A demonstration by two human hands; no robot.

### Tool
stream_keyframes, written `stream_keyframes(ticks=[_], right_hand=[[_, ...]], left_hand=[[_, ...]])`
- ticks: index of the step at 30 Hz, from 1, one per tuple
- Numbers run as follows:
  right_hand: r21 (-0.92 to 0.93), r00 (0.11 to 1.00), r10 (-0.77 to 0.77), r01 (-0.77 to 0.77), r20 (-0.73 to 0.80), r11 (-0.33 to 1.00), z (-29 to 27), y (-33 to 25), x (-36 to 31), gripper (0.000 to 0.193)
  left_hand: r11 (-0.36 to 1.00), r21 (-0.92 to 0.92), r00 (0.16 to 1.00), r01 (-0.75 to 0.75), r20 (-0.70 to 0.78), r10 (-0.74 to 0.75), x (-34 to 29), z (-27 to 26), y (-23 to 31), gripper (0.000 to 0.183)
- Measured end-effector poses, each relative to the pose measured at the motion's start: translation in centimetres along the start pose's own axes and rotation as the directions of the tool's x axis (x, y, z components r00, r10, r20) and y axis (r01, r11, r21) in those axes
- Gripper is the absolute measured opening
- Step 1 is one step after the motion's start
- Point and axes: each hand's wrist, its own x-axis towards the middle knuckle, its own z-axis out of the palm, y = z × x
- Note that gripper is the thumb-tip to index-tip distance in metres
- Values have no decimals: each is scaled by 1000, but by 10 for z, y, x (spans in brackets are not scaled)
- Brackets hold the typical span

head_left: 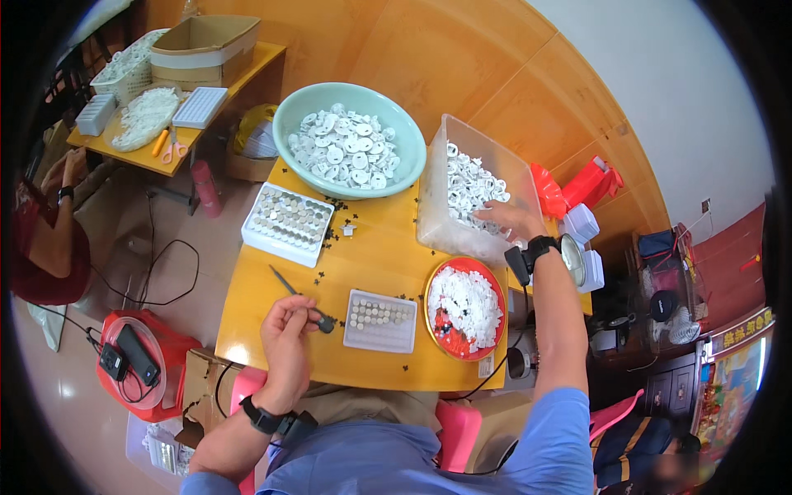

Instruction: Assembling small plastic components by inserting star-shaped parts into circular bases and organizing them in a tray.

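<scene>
Yellow wooden table [384, 247], one, carried the whole lot. Pale green bowl [408, 142], far left of the bin, was heaped with white disc parts [355, 148]. Translucent plastic bin [454, 237], far right, held white ring parts [466, 183]. White tray [276, 250], left, bore rows of round pieces. Red plate [441, 316], near right, gold-rimmed, carried a mound of small white pieces [466, 297]. Shallow tray [396, 340], near centre, contained small round discs [371, 313]. Right hand [521, 221] dipped into the bin among the ring parts, fingers somewhat spread; whether it gripped one could not be told. Left hand [287, 330], near left, was closed about a dark slender tool [285, 280], its shaft pointing far left. Black bits [329, 233], tiny, lay scattered over the wood. Step in hand, as judged: choosing a ring part. Lifting one would call for a fingertip pinch and a path over the bin wall.
</scene>
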Motion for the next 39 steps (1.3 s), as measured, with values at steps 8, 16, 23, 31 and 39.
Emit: stream_keyframes(ticks=[8, 16, 23, 31, 39], right_hand=[[73, 969, -192, 183, 153, 980, 9, -9, -1, 86], [38, 980, -167, 164, 105, 986, 11, -7, 11, 68], [139, 954, -273, 256, 121, 957, 22, -19, 10, 66], [277, 951, -260, 207, 169, 938, 27, -12, 3, 70], [125, 975, -205, 193, 84, 973, 16, -6, 11, 87]], left_hand=[[994, -22, 994, 105, -21, -105, 1, 8, 14, 11], [988, -60, 989, 144, -31, -146, 5, 8, 13, 14], [991, -39, 991, 128, -24, -129, 6, 4, 12, 14], [995, -23, 995, 99, 4, -99, 7, 6, 8, 11], [998, -18, 997, 62, 46, -61, 9, 2, 5, 12]])
